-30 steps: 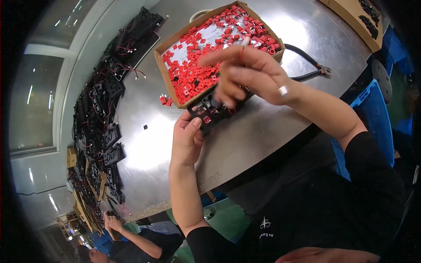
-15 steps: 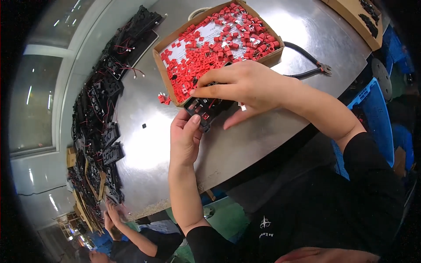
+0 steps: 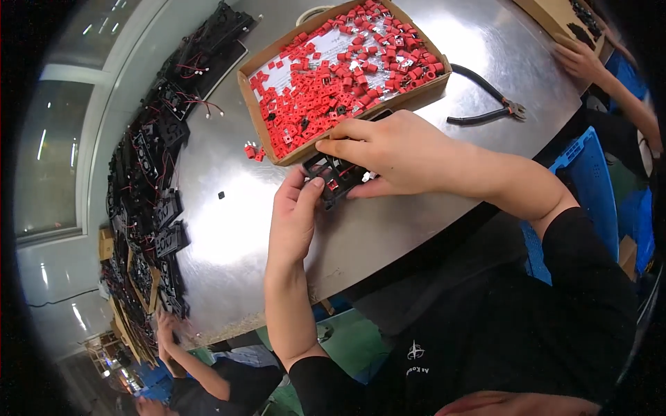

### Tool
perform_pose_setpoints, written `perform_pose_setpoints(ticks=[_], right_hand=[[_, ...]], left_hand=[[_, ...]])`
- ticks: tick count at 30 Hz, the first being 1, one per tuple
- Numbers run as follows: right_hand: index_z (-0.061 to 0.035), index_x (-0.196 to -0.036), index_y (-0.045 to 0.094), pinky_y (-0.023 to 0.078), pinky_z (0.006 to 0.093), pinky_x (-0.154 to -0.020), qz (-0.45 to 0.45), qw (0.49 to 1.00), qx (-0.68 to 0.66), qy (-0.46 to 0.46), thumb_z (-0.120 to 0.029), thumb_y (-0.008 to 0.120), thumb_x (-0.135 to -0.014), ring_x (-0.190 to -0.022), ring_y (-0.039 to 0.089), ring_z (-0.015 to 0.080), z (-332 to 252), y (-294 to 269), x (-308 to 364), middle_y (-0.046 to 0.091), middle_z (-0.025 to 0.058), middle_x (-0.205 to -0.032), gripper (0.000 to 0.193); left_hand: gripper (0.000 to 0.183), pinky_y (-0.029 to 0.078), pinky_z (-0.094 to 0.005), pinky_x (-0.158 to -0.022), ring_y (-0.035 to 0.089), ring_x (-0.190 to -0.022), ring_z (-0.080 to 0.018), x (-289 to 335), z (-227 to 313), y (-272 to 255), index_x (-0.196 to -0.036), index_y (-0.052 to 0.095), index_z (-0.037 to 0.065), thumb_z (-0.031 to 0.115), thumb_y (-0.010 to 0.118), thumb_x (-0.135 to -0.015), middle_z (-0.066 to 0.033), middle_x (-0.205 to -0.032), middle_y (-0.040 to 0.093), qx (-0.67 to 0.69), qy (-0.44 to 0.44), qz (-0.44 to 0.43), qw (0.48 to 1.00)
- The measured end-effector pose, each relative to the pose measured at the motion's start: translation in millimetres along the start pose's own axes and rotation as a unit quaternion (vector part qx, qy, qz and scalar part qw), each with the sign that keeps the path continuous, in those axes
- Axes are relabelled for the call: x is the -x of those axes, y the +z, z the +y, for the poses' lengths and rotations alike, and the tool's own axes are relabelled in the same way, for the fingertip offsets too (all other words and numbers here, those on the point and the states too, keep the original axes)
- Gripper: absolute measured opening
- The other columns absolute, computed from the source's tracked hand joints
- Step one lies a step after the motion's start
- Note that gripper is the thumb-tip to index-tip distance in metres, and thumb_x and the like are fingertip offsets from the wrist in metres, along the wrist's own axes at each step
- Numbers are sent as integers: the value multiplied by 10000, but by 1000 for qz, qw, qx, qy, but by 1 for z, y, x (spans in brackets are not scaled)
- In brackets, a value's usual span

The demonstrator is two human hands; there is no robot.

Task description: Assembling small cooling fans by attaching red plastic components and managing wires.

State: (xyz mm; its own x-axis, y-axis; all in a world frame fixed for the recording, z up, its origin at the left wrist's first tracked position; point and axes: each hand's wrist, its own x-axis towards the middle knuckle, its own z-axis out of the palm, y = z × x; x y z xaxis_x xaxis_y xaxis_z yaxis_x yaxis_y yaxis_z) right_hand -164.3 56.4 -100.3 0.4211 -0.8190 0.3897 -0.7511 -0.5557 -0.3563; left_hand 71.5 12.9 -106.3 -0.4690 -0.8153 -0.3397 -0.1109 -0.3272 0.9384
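A black plastic housing (image 3: 336, 196) with a small red piece in it is held between my hands, just in front of a cardboard box (image 3: 251, 111) of small red parts (image 3: 316, 100). Its left end is pinched by the thumb and fingers of my left hand (image 3: 295, 215). From the right, my right hand (image 3: 406, 152) grips the other end, fingers curled over the top and thumb at the near side. A small white connector (image 3: 368, 177) shows beside the right thumb. The right hand covers much of the housing.
Cutting pliers (image 3: 515, 109) with black handles lie right of the box. Several wired black housings (image 3: 170, 132) line the left edge. A tiny black piece (image 3: 221, 195) and loose red parts (image 3: 254, 151) sit on the metal table. Other people's hands (image 3: 166, 329) (image 3: 579, 59) show at left and right.
My right thumb has closed in against the housing, and the right hand has shifted slightly down. Another person's arm has come in at the upper right, by the cardboard box there.
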Motion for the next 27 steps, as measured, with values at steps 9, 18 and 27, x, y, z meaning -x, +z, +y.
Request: perform_pose_setpoints(ticks=[9,18,27], right_hand=[[-38,-1352,645,612,375,-722,-41,998,47,31,-331,862,-776,-911,740,262,-7,-2,3,648,90,-1245,682],[-34,-1350,645,610,379,-725,-60,995,71,31,-326,867,-768,-902,741,273,-8,2,1,658,96,-1210,689],[-43,-1341,643,609,417,-763,-90,991,71,65,-349,854,-780,-926,737,309,-10,-1,-3,665,102,-1217,673]], left_hand=[[704,505,-228,-827,690,-909,-114,5,2,10,-1651,210,92,11,558,-1045,-141,-990,757,-89,80,-13,993],[764,540,-260,-803,704,-888,-128,2,-4,12,-1649,199,93,-22,598,-1008,-140,-929,759,-147,103,24,983],[431,537,-446,-981,663,-1136,-356,-1,-1,7,-1323,654,8,117,753,-917,-209,-1286,661,-507,331,138,784]])
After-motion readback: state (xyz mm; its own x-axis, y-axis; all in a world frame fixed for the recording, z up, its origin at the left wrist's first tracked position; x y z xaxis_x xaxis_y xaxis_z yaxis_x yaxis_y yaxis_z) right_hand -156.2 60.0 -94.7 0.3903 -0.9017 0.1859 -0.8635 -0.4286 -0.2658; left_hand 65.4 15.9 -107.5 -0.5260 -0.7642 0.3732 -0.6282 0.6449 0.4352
